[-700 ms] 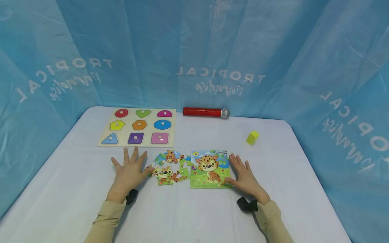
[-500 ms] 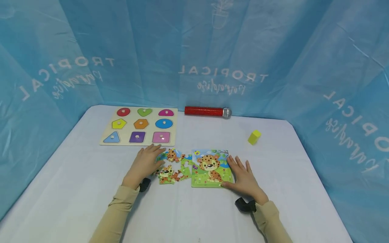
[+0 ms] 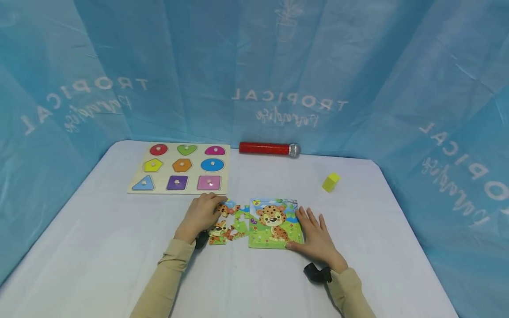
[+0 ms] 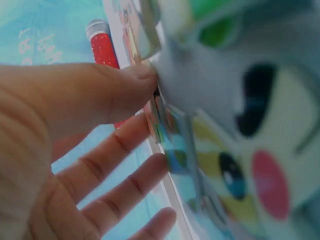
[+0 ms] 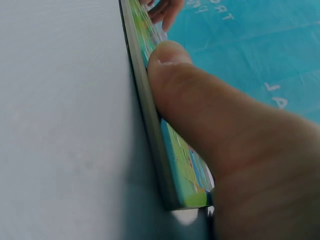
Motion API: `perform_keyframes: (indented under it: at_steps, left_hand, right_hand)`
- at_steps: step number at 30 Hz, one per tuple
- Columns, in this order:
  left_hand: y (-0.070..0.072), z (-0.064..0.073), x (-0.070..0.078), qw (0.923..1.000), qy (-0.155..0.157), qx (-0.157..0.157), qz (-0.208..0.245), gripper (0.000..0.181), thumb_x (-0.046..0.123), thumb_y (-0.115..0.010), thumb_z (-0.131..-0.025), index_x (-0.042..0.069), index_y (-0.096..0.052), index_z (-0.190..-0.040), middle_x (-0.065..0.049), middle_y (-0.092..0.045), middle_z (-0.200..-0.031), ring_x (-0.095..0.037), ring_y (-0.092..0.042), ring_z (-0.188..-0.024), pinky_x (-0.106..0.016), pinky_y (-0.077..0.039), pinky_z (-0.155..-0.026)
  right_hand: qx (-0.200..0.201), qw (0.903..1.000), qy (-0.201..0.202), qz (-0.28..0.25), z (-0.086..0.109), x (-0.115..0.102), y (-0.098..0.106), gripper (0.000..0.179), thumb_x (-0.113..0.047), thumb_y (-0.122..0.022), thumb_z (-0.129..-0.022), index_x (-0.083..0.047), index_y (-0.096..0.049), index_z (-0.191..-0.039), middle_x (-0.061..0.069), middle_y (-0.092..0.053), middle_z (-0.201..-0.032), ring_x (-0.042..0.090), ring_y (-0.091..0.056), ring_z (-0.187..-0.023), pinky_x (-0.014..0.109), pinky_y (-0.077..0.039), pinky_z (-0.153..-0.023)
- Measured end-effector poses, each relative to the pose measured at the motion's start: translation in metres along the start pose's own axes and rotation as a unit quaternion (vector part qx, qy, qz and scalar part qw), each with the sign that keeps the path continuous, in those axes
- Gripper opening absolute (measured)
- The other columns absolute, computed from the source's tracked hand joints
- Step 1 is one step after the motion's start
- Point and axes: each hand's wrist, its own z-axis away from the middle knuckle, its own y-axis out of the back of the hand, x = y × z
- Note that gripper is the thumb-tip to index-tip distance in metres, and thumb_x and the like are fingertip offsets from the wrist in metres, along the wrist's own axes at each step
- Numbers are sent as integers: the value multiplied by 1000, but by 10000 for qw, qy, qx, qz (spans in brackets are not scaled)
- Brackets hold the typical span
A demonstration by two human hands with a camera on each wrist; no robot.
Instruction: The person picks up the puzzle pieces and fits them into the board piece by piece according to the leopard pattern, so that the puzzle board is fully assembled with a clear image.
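The right hand spreads wide along the right edge of the leopard board, thumb on its near edge; white tablecloth runs from there to the yellow block. Loose puzzle pieces lie just left. The left hand partly covers them; whether it pinches one, I can't tell.

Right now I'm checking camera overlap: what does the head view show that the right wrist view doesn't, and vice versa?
Only the head view: shape board, red microphone and yellow block.
Only the right wrist view: a close, edge-on look at the picture board.
Both: that board, the right hand, some of the left hand and the blue curtain.
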Motion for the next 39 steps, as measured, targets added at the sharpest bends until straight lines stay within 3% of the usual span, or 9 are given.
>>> perform_keyframes:
  at_steps: [4, 10, 14, 20, 28, 31, 34, 39]
  left_hand:
    - [2, 0, 1, 9997, 231, 57, -104, 43, 17, -73, -84, 11, -65, -126, -11, -67, -102, -29, -59, -90, -49, -50, -75]
    - [8, 0, 14, 9983, 402, 277, -309, 53, 25, -76, -82, 11, -61, -131, -12, -66, -106, -32, -58, -99, -53, -48, -86]
    - [4, -7, 36, 9978, 203, 424, -466, 51, 29, -77, -81, 15, -63, -129, -9, -67, -103, -29, -60, -98, -51, -48, -88]
    - [-17, -22, 69, 9965, -190, 472, -660, 46, 36, -78, -81, 20, -67, -122, -4, -69, -97, -24, -63, -90, -47, -50, -87]
    - [-30, -27, 94, 9958, -299, 559, -657, 37, 37, -77, -81, 19, -71, -113, -3, -71, -96, -23, -65, -88, -45, -51, -86]
    - [-28, -21, 99, 9974, -436, 317, -481, 38, 37, -75, -83, 16, -70, -115, -5, -69, -100, -25, -63, -91, -47, -51, -87]
    - [-26, -13, 102, 9970, -733, -169, -155, 39, 37, -73, -86, 15, -68, -118, -6, -67, -109, -27, -62, -100, -50, -50, -91]
    - [-22, -1, 105, 9888, -1014, -994, 458, 49, 39, -71, -87, 11, -63, -126, -11, -58, -134, -31, -52, -128, -56, -42, -104]
  right_hand:
    - [60, 9999, 59, 62, -3, 3, 0, 106, -61, -70, -74, -9, -26, -154, 13, -23, -161, 36, -16, -150, 60, -1, -119]
    - [50, 9999, 101, -19, -4, 5, 1, 106, -60, -71, -73, -8, -27, -153, 14, -24, -160, 38, -17, -149, 61, -2, -119]
    - [38, 9999, 84, 45, -3, 6, 1, 107, -62, -70, -72, -8, -27, -153, 13, -24, -160, 37, -18, -149, 61, -3, -119]
    - [25, 10000, 75, 14, -4, 3, 0, 108, -63, -70, -73, -7, -26, -154, 12, -23, -160, 36, -17, -150, 61, -2, -119]
    - [50, 9999, 57, -125, -2, 1, -4, 106, -64, -70, -73, -9, -29, -153, 13, -25, -160, 37, -18, -149, 61, -2, -119]
    - [51, 9999, 43, -109, -1, 2, -5, 105, -64, -70, -73, -9, -29, -153, 13, -26, -160, 37, -18, -149, 61, -2, -119]
    - [14, 10000, 2, -46, 0, 2, -4, 106, -65, -69, -74, -9, -28, -153, 12, -25, -160, 36, -17, -150, 60, -2, -119]
    - [120, 9999, -9, -88, 1, 2, -4, 106, -65, -70, -73, -8, -29, -153, 13, -28, -159, 37, -19, -149, 61, -2, -119]
